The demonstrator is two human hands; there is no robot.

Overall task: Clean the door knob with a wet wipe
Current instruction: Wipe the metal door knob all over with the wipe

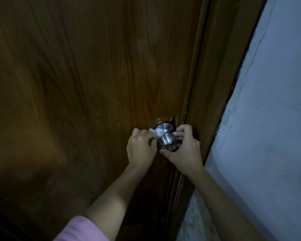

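Observation:
A shiny steel door knob (pixel 166 138) sticks out of a dark brown wooden door (pixel 87 80), with a keyhole on its front face. My left hand (pixel 140 148) pinches a white wet wipe (pixel 157 131) and presses it against the knob's narrow neck on the left side. My right hand (pixel 182 150) cups the knob from the right and below, thumb under its front face and fingers curled behind the neck. The wipe passes around the neck; whether my right fingers also hold its other end is hidden.
The brown door frame (pixel 210 87) runs along the door's right edge, close to my right hand. A pale bluish wall (pixel 274 119) with cracked edges lies further right. A pink sleeve (pixel 80 230) covers my left upper arm. The light is dim.

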